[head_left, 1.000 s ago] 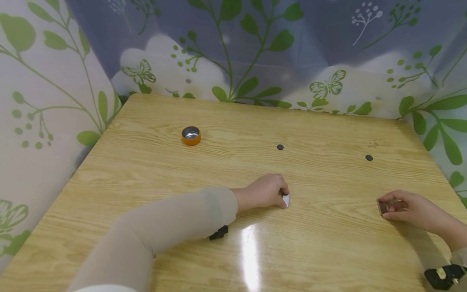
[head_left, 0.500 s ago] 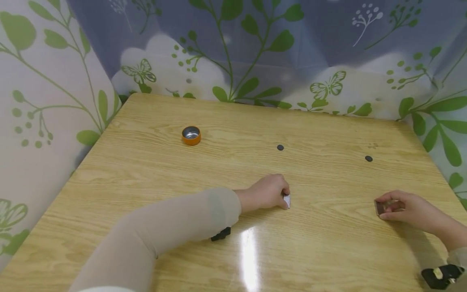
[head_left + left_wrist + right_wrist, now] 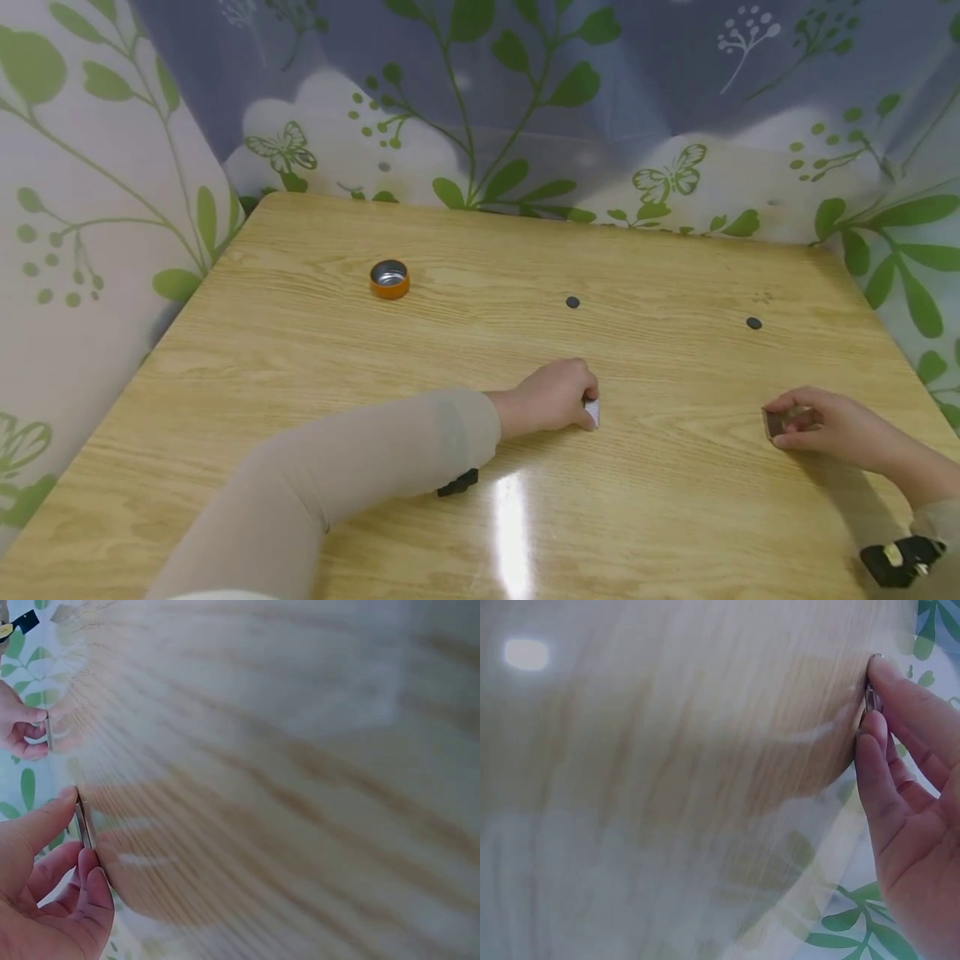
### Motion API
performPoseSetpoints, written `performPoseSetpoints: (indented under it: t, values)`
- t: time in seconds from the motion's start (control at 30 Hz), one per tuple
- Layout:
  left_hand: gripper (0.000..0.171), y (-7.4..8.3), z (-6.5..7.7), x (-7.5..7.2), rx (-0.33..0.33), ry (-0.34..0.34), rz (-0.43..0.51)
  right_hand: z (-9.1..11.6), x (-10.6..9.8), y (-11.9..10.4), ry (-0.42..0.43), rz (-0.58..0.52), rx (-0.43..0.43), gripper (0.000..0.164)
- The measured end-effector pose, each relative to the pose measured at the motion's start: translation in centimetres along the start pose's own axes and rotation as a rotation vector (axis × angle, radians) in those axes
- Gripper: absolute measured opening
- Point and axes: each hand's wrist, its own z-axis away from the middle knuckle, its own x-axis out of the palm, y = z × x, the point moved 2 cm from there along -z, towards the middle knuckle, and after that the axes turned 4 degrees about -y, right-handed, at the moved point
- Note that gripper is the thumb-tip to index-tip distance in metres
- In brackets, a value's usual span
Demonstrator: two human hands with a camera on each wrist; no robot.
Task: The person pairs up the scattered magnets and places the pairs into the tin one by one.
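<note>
In the head view my left hand (image 3: 543, 397) pinches a small, thin, whitish flat piece (image 3: 592, 413) upright on the table. The left wrist view shows that thin plate (image 3: 82, 825) edge-on between thumb and fingers. To the right, my right hand (image 3: 843, 432) grips a small dark brown square piece (image 3: 773, 424) with a paler edge, also upright. From the right wrist, only a narrow edge of this piece (image 3: 870, 699) shows between thumb and fingers. The two pieces stand apart with bare wood between them. Their exact kind cannot be made out.
An orange round cup-like lid (image 3: 390, 279) with a shiny metal inside sits at the back left of the wooden table (image 3: 465, 333). Two dark discs (image 3: 573, 302) lie farther back, one behind each hand. A leaf-patterned cloth (image 3: 525, 125) hangs behind the table.
My right hand has slid a little to the left with the brown piece. The left hand has shifted slightly to the right with the whitish piece, so the gap between them is smaller.
</note>
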Motion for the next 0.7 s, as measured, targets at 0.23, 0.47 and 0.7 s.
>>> performPoseSetpoints:
  t: [0.23, 0.47, 0.7]
  values:
    - [0.026, 0.3, -0.1, 0.0, 0.006, 0.005, -0.030, -0.6, -0.1, -1.1, -0.039, 0.047, 0.033, 0.037]
    - [0.024, 0.5, -0.3, 0.1, 0.020, 0.007, -0.039, -0.7, -0.2, -1.8, -0.080, 0.051, 0.097, 0.039]
    - [0.025, 1.2, -0.7, 0.2, 0.007, -0.009, -0.045, -0.6, 0.0, -1.8, -0.071, 0.021, 0.073, 0.038]
